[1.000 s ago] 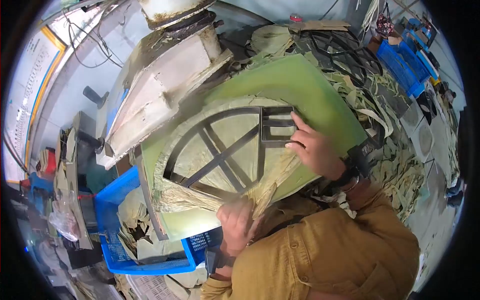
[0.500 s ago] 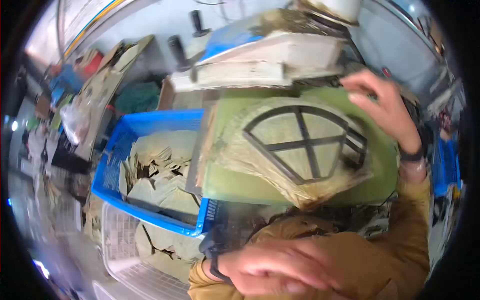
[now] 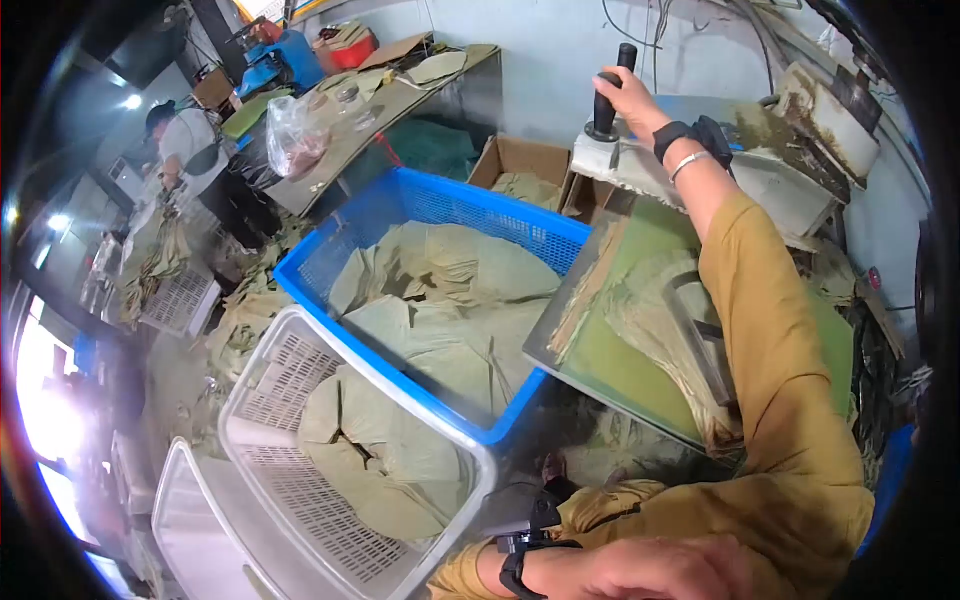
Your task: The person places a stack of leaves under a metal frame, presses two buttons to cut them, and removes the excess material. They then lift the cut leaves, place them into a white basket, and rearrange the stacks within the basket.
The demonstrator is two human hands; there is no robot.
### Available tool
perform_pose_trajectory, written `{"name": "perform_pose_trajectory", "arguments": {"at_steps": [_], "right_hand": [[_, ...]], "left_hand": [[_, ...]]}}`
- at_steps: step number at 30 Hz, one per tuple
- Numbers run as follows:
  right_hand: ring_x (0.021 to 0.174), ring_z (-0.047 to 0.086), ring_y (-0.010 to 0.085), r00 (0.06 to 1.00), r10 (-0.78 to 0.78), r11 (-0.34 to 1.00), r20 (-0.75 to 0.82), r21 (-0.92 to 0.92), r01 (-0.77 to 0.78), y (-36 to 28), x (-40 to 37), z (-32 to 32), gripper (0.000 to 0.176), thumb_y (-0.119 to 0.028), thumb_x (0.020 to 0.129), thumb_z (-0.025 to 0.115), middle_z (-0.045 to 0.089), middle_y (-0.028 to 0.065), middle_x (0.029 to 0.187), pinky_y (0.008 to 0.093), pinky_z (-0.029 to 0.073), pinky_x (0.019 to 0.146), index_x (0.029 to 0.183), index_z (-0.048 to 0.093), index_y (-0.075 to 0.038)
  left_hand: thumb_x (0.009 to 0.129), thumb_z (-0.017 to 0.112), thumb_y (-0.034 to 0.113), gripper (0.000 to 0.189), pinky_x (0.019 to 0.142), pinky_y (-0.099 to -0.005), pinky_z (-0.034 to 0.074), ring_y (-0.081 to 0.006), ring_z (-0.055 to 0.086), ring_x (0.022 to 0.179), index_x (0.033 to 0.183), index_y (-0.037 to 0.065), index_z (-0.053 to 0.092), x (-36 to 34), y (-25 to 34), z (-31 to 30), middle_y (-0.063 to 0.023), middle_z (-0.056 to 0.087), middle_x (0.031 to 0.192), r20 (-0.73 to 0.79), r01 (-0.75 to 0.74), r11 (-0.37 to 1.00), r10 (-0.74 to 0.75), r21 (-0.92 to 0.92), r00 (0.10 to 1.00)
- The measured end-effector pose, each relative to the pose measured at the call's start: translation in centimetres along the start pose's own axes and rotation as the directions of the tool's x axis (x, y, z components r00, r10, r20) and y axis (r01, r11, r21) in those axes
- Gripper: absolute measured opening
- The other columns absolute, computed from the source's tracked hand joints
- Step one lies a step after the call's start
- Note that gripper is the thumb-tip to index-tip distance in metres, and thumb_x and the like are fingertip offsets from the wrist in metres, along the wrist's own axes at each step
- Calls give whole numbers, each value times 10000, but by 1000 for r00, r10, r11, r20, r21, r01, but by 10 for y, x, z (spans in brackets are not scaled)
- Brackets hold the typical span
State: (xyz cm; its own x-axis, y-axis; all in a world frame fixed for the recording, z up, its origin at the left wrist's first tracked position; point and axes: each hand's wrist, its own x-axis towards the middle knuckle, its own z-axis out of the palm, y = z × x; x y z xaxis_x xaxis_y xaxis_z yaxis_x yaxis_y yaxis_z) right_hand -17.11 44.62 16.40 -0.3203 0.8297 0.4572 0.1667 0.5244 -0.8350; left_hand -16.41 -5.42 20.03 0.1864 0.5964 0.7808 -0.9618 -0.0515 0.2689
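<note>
My right hand is closed on a black handle that stands upright on the edge of a white machine head. Another black handle top shows just behind it. Under my right forearm, a dark fan-shaped cutting die rests on pale, thin sheets over a green board; the sleeve covers much of it. My left hand is low in front of my body, touching nothing that I can see. Blur and the frame edge hide its fingers.
Left of the board, a blue basket and a white basket hold stacked pale sheets. A cardboard box stands behind. A cluttered bench runs along the back, and another person stands at the far left.
My right hand has moved from beside the green board onto the black handle. The view has swung left, showing more of the baskets and bench. My left hand stays low.
</note>
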Motion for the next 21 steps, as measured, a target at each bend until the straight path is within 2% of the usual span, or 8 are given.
{"name": "perform_pose_trajectory", "arguments": {"at_steps": [1,4,8,10,12,14,16,21], "right_hand": [[1012,573,183,1000,15,997,3,-74,-15,-5,-3,-1,543,-403,857,655,604,102,1105,321,464,871,1234,523,-35],[993,577,182,997,17,986,70,-166,-5,-15,-11,-9,518,-418,857,652,610,100,1093,322,472,844,1207,539,-53],[912,595,235,999,-43,994,10,-96,44,-33,-52,1,548,-406,859,640,614,140,1006,357,481,796,1215,508,-11],[911,595,258,993,-72,984,96,-154,87,-58,-87,-5,528,-391,877,611,603,180,1013,366,480,799,1201,486,8],[905,595,268,969,-197,947,150,-225,227,-62,-115,-12,510,-379,889,587,590,201,1007,372,476,799,1182,458,18],[871,587,266,957,-151,946,248,-245,213,-100,-168,-31,469,-355,916,557,579,195,978,381,473,780,1160,430,24],[842,574,250,932,-153,963,327,-164,215,-125,-217,-54,442,-347,947,522,567,177,925,365,471,761,1158,393,20],[854,519,157,891,-57,985,450,-118,123,-172,-330,-134,299,-168,965,516,503,90,929,303,447,784,1171,359,-18]], "left_hand": [[953,477,55,185,740,-422,471,-337,594,892,1053,-11,618,-4,-1,-1,-183,612,1036,32,-17,1000,17,1,999],[951,485,50,172,743,-415,471,-340,595,895,1041,-4,622,-12,-3,-1,-186,613,1033,98,14,1000,-15,4,995],[956,496,93,176,748,-421,469,-335,594,898,1033,2,626,-13,-10,-12,-184,611,1033,171,63,997,-55,-39,984],[958,526,167,272,801,-435,476,-356,588,954,1144,-17,599,-13,-11,-30,-220,598,1104,381,133,981,-178,141,907],[862,593,-39,113,756,-366,519,-290,635,878,971,-17,615,-30,-4,-20,-196,629,973,-93,167,961,-150,221,984],[855,580,-6,84,587,-381,504,-321,606,687,914,-46,536,-39,9,-48,-219,581,877,-295,213,761,-30,613,955],[810,580,-28,99,696,-340,503,-233,605,784,885,-5,519,-24,12,-59,-160,593,868,-568,219,712,297,667,767],[899,534,27,304,957,-328,418,-211,544,1104,1196,-34,506,-3,36,-138,-154,572,1180,-433,275,355,521,894,736]]}}
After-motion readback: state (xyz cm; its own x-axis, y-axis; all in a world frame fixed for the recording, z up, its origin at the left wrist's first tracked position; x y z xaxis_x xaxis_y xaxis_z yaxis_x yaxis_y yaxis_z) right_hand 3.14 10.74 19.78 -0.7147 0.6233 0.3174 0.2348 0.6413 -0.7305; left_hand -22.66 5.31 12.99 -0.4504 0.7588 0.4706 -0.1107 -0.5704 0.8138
